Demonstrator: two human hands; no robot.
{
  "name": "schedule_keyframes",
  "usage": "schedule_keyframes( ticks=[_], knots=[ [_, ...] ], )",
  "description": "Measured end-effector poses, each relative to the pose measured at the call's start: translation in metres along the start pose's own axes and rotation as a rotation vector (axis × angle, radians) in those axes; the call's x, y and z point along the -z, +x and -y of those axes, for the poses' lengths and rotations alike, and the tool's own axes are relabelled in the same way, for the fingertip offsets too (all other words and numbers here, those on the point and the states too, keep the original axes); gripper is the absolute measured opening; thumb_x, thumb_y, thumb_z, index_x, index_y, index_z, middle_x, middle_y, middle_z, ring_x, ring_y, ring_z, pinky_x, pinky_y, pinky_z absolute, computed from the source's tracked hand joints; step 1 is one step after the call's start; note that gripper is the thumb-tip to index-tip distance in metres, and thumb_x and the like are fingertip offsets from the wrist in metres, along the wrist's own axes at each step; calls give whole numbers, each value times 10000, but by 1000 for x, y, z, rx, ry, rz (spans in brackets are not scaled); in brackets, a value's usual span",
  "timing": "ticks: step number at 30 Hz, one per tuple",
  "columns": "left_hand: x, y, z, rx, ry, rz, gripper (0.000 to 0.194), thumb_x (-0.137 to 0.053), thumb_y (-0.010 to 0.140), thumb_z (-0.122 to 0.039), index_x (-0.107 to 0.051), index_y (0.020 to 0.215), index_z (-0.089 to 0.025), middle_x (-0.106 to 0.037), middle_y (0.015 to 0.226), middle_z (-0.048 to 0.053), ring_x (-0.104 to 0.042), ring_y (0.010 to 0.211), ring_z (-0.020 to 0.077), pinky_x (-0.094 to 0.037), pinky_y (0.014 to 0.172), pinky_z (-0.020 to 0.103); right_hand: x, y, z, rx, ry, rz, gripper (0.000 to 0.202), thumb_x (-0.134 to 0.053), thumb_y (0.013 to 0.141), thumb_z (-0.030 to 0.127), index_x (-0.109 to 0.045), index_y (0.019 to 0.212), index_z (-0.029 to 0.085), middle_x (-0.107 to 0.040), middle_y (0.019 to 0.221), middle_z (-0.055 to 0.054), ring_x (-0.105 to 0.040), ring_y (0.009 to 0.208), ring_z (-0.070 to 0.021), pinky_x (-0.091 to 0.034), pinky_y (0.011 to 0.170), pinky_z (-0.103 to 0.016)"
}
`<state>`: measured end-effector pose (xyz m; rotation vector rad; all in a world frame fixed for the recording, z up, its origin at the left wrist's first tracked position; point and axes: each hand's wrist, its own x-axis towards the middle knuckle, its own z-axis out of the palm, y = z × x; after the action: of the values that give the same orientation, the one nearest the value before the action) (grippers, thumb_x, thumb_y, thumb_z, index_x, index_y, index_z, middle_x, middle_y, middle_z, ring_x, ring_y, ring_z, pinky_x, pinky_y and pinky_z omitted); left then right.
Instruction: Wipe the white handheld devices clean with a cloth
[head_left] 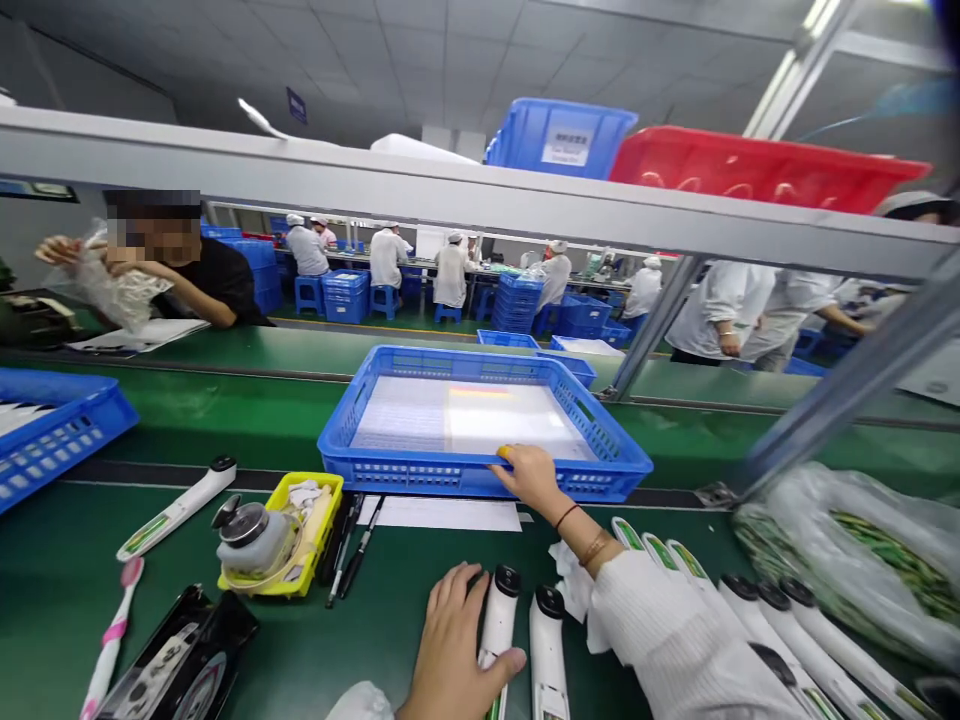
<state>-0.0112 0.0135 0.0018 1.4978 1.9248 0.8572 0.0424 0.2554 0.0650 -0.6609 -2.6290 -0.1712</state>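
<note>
My left hand [454, 640] lies on the green bench, fingers stretched out. Its thumb crosses a white handheld device [500, 612] with a black end cap. A second such device [550, 640] lies just right of it. My right hand [534, 478] is at the front rim of a blue plastic basket [420, 470], its fingers curled over the edge. A yellow cover shows on one of its fingertips. White sheets [480, 415] line the basket floor. More white devices [780, 630] lie in a row beside my right sleeve, some with green circuit boards exposed.
Left are a yellow tray [304, 578] with a metal-topped bottle [251, 535], pens [361, 548], a toothbrush [112, 635] and a black holder [180, 660]. A plastic bag of green parts [862, 560] is right. A metal shelf [450, 195] spans above; a person sits opposite.
</note>
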Motion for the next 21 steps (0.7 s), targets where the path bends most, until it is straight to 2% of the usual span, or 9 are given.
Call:
schedule_keyframes(
  ticks=[2,4,6,8,10,12,14,17,21],
  knots=[
    [-2,0,1,-8,11,-6,711,-568,803,-495,-407,1419,-178,-336,1490,138,-234,1372,394,-223,1096,608,21,-10,6,16,54,23,223,-594,894,279,-623,1072,148,-645,1021,-78,-581,987,-221,-446,861,-364],
    [-5,1,4,-38,14,-25,652,-530,823,-407,-414,1412,-154,-338,1486,149,-233,1375,380,-212,1098,608,44,-33,14,-24,98,41,304,-547,909,225,-571,1202,150,-600,1170,-122,-519,1123,-253,-397,943,-382],
    [-8,1,8,-86,1,-56,589,-479,820,-291,-443,1382,-120,-348,1475,154,-227,1380,346,-164,1121,581,61,-69,23,-120,143,94,246,-487,939,236,-607,1136,150,-641,1068,-125,-579,1006,-255,-427,860,-362],
    [-12,0,13,-134,-38,-86,560,-447,803,-228,-466,1345,-89,-358,1463,157,-213,1387,314,-105,1145,543,69,-107,34,-213,202,192,208,-522,933,320,-653,927,158,-666,814,-78,-617,737,-226,-434,660,-313],
    [-13,-1,18,-162,-106,-97,544,-440,807,-230,-457,1329,-80,-359,1463,157,-189,1400,295,-78,1157,518,67,-140,45,-284,270,282,227,-656,844,383,-633,798,162,-628,654,-33,-579,575,-198,-364,530,-274],
    [-13,-5,20,-157,-198,-102,546,-448,823,-260,-417,1341,-90,-345,1471,167,-169,1411,298,-76,1158,525,56,-160,54,-352,336,315,248,-735,773,365,-613,778,150,-609,619,-22,-565,546,-189,-320,493,-255],
    [-11,-9,20,-123,-315,-121,545,-453,855,-298,-358,1362,-120,-327,1474,182,-179,1409,316,-107,1147,550,43,-164,60,-394,421,307,213,-739,773,307,-605,792,142,-611,634,-17,-573,559,-177,-324,485,-239],
    [-5,-15,12,-82,-544,-160,541,-443,911,-353,-242,1381,-175,-376,1423,183,-351,1341,312,-285,1100,518,31,-152,70,-364,573,244,173,-695,825,264,-605,912,145,-626,717,-8,-592,620,-155,-390,519,-222],
    [5,-27,-3,-65,-799,-194,576,-532,901,-397,-227,1356,-221,-442,1373,140,-490,1238,265,-454,994,383,42,-138,87,-233,719,111,295,-690,839,358,-577,1043,178,-615,922,-38,-596,804,-183,-465,691,-279]
  ],
)
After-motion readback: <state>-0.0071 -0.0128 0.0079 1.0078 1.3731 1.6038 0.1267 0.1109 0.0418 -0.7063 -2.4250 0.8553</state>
